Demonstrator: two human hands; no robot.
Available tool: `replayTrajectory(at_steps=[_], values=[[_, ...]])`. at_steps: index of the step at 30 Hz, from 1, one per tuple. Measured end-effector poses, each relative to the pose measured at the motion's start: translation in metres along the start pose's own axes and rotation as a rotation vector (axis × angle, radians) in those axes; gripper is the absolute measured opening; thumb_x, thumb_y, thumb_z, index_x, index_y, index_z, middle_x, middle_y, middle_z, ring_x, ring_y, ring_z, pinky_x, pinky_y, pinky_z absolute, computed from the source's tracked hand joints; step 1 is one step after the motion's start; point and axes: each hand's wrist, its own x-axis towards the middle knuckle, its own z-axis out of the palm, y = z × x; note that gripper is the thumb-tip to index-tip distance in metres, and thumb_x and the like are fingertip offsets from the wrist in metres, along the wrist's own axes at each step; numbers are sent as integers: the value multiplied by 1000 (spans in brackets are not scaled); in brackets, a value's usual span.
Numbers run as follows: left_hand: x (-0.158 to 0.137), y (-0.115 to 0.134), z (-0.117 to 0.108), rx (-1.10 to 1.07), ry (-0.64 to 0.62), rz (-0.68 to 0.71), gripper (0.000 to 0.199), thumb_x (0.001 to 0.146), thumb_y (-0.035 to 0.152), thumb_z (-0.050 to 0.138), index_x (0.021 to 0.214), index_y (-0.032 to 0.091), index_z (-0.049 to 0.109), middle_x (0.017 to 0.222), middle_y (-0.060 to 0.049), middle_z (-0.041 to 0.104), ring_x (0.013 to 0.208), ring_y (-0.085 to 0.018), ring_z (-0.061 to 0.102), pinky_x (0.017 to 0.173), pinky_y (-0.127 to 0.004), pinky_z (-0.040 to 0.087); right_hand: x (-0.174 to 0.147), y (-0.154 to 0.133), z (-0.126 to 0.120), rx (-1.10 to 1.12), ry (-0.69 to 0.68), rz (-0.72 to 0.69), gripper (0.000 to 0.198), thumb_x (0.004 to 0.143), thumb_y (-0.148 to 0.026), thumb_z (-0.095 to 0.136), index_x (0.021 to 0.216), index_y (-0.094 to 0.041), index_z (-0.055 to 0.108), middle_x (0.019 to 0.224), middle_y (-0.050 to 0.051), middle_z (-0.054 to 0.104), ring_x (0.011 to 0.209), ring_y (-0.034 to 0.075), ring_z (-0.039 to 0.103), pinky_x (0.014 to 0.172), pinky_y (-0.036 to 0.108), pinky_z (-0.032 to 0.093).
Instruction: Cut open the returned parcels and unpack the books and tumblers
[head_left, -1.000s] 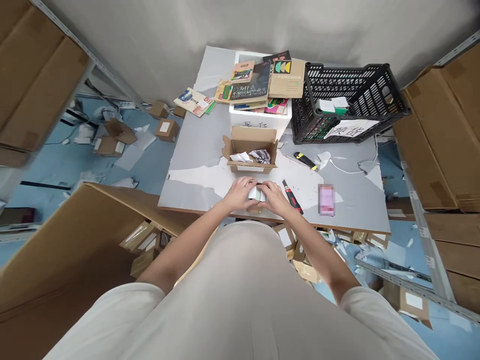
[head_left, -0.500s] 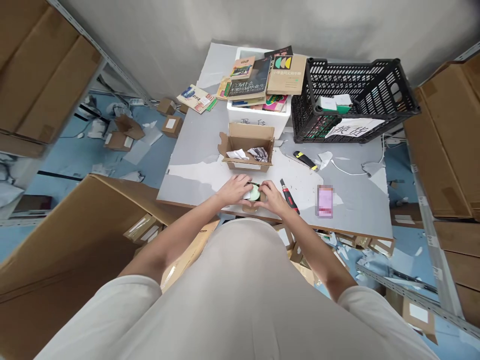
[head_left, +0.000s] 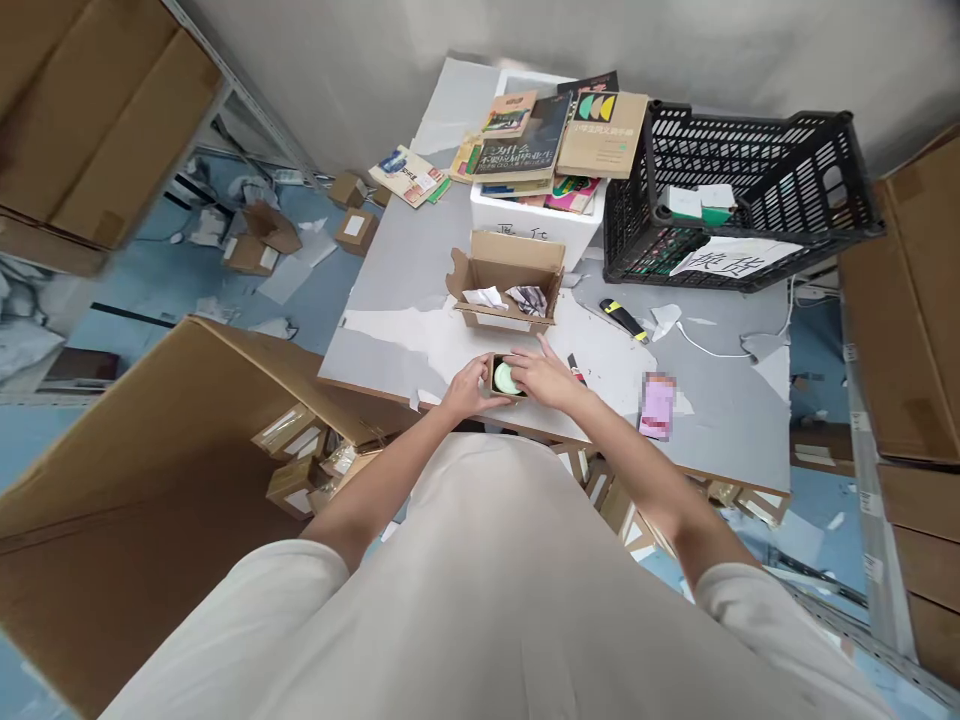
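Observation:
A small cardboard box (head_left: 491, 368) stands open at the table's near edge, and in it sits a light green round object (head_left: 504, 378), perhaps a lidded jar. Wrapped around the box's left side is my left hand (head_left: 468, 388), thumb along the near wall. My right hand (head_left: 541, 378) reaches over the right side, its fingertips on the round object and thumb partly hidden. Just beyond is a larger open box (head_left: 504, 318) with crumpled paper in it. A red and black utility knife (head_left: 576, 370) lies partly hidden behind my right hand.
Books are piled on a white bin (head_left: 536, 225) beside a black crate (head_left: 757, 215). On the table (head_left: 390, 300) lie a yellow and black cutter (head_left: 624, 320), a white cable, paper scraps and a blurred pink phone-like item (head_left: 658, 405). A large carton (head_left: 150, 480) stands at lower left.
My left hand has moved down to the small box's left side. My right hand has turned over the box, fingers now reaching in. The view has shifted slightly.

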Motion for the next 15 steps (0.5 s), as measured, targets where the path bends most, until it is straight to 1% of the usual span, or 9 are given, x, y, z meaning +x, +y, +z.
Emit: replayTrajectory(at_steps=[2,4,6,7,8,10,11,13,15], values=[[2,1,3,-52,10,-9,58,55,48,84,91,22,46,126,-17,56,119,-30,55,95,-44,47,16,-1,-11,-93,-144,-97,16,82,-16,61,96,-18,68,120,10,66,121,29,53,115,60,8],[6,4,5,-112,-8,-27,75,50,46,86,108,19,45,131,-19,51,123,-32,52,100,-46,43,30,-5,-17,-191,-255,-122,23,79,-19,64,102,-18,67,114,11,68,116,29,55,114,60,7],[11,7,6,-172,-62,-48,99,46,43,88,127,16,37,138,-21,44,128,-34,47,104,-47,40,40,-9,-19,-254,-324,-141,33,75,-23,69,107,-18,66,112,12,68,115,30,54,114,61,6],[14,8,7,-194,-95,-60,107,45,42,88,132,15,32,139,-21,43,128,-35,47,104,-47,40,43,-11,-20,-268,-340,-159,37,72,-25,71,108,-18,65,112,12,68,116,31,53,113,61,5],[16,8,7,-208,-127,-69,109,47,41,87,136,16,30,139,-20,43,128,-35,47,104,-47,40,44,-12,-23,-273,-344,-179,39,71,-26,72,109,-18,65,111,11,67,116,31,52,113,62,5],[20,6,7,-217,-161,-71,102,51,39,85,136,16,34,135,-18,48,125,-34,49,103,-46,40,44,-15,-36,-263,-330,-210,40,71,-27,70,109,-18,64,108,11,67,114,31,53,111,64,6],[21,4,6,-218,-162,-66,96,52,39,84,133,16,38,132,-17,50,124,-34,50,103,-47,40,44,-17,-47,-249,-317,-217,40,71,-28,69,109,-17,63,106,11,66,112,31,54,109,65,8],[21,-1,4,-219,-155,-63,88,53,40,83,128,15,44,129,-16,52,122,-35,51,102,-48,40,41,-21,-80,-202,-288,-209,40,71,-31,68,108,-16,62,104,11,65,107,30,56,106,64,18],[19,-4,1,-226,-154,-86,88,53,41,83,128,15,44,127,-16,54,119,-35,52,100,-49,41,36,-25,-122,-122,-248,-164,43,70,-34,67,108,-17,60,102,10,64,97,29,59,99,57,32]])
